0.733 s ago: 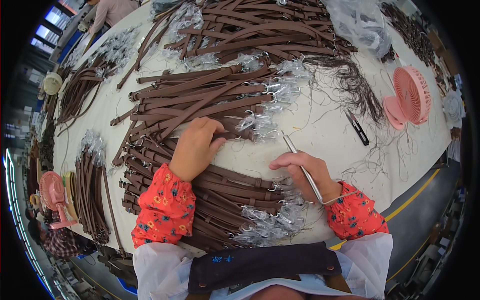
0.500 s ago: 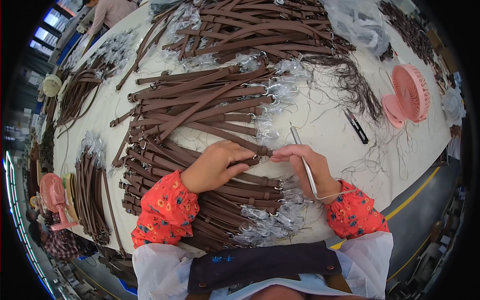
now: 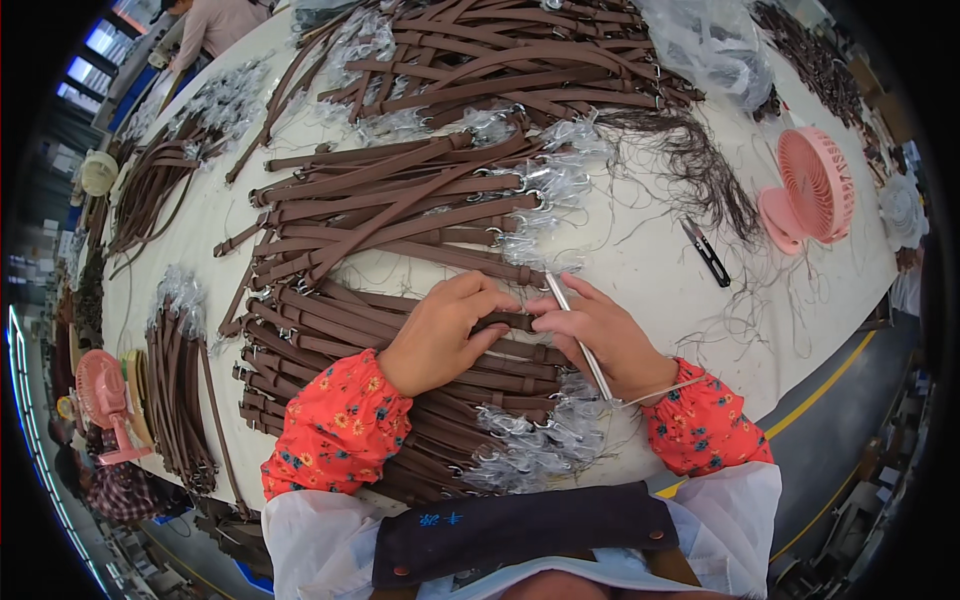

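My left hand (image 3: pixel 445 335) is closed on the end of a brown strap (image 3: pixel 512 321), its thumb and fingers pinching it. My right hand (image 3: pixel 618 345) meets it from the other side, fingertips at the strap's end. Across the right palm lies a slim silver pen-shaped tool (image 3: pixel 591 364), with a thin pale cord trailing from its rear toward the wrist. Whether the right fingers also pinch the strap is hard to see. Beneath both hands spreads a layer of similar brown straps (image 3: pixel 335 318) with metal buckles, many with clear plastic-wrapped hardware (image 3: pixel 530 450) at the right ends.
A larger strap pile (image 3: pixel 520 60) lies at the far side, beside clear plastic bags (image 3: pixel 715 50). Loose dark threads (image 3: pixel 700 160), black thread snips (image 3: pixel 707 253) and a pink fan (image 3: pixel 812 185) are to the right. Another pink fan (image 3: pixel 105 400) and strap bundles (image 3: pixel 180 400) stand left.
Both hands have shifted slightly nearer to me and closer together on a strap end. The silver tool has tilted in my right hand, its front end now by the fingers.
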A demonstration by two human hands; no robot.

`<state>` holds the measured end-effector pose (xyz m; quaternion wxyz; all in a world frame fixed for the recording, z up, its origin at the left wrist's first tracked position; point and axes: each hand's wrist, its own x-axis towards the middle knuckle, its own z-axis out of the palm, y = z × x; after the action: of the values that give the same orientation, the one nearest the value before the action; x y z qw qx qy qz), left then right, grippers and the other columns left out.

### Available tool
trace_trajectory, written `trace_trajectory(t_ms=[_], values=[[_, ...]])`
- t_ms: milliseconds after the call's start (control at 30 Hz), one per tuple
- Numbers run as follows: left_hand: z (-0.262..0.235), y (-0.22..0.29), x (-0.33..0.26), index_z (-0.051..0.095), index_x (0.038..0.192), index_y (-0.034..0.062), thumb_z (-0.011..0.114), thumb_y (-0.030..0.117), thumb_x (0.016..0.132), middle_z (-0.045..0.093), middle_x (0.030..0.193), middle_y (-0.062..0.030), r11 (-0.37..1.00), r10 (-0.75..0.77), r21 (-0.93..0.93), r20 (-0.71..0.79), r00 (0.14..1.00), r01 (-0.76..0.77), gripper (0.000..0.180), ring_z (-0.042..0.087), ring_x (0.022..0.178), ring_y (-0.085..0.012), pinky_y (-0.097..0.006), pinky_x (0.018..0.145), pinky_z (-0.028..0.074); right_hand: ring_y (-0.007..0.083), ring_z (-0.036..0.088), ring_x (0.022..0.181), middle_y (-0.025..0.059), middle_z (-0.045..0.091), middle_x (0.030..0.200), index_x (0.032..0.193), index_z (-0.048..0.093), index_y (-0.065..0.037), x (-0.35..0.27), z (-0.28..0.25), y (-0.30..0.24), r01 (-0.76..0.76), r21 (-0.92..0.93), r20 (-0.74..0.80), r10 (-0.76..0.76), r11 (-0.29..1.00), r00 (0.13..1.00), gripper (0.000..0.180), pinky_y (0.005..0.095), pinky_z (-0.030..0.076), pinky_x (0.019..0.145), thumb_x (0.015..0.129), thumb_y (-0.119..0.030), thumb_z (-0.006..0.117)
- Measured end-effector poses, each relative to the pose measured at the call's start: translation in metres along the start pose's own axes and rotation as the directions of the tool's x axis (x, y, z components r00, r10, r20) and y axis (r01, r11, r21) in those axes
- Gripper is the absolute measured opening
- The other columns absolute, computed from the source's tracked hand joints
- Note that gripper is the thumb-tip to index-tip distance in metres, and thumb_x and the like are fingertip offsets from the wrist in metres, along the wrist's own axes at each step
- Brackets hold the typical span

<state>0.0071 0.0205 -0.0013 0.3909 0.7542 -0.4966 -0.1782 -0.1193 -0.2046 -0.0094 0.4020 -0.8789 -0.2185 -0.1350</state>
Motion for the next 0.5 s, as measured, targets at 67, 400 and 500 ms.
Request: trace_trajectory(t_ms=[67, 400, 500], values=[[-0.001, 0.004, -0.001, 0.067, 0.113, 0.0065, 0.075, 0.003, 0.082, 0.060, 0.105, -0.0090, 0.991, -0.084, -0.104, 0.044, 0.996, 0.088, 0.033, 0.061, 0.091, -0.0311, -0.040, 0.079, 0.051, 0.0351, 0.065, 0.106, 0.0144, 0.068, 0.114, 0.123, 0.057, -0.011, 0.000, 0.000, -0.001, -0.011, -0.075, 0.018, 0.012, 0.997, 1.000, 0.036, 0.0464, 0.049, 0.100, 0.090, -0.002, 0.066], [0.008, 0.010, 0.003, 0.073, 0.112, 0.0126, 0.076, 0.002, 0.082, 0.064, 0.101, -0.0059, 0.989, 0.133, 0.053, 0.048, 0.990, -0.135, 0.031, 0.064, 0.089, -0.0262, -0.034, 0.076, 0.052, 0.0176, 0.065, 0.078, 0.0100, 0.064, 0.094, 0.127, 0.056, -0.005, -0.007, -0.001, -0.012, -0.203, 0.451, -0.145, 0.296, 0.869, 0.944, 0.027, 0.0297, 0.053, 0.072, 0.108, -0.024, 0.049], [0.011, 0.007, 0.003, 0.072, 0.105, 0.0089, 0.075, 0.002, 0.082, 0.065, 0.092, -0.0057, 0.985, 0.151, 0.076, 0.029, 0.988, -0.153, 0.024, 0.064, 0.086, -0.0289, -0.035, 0.075, 0.052, 0.0124, 0.064, 0.074, 0.0103, 0.066, 0.096, 0.128, 0.053, -0.003, -0.007, 0.000, -0.017, -0.299, 0.649, -0.050, 0.432, 0.699, 0.900, 0.034, 0.0276, 0.052, 0.068, 0.110, -0.029, 0.043]])
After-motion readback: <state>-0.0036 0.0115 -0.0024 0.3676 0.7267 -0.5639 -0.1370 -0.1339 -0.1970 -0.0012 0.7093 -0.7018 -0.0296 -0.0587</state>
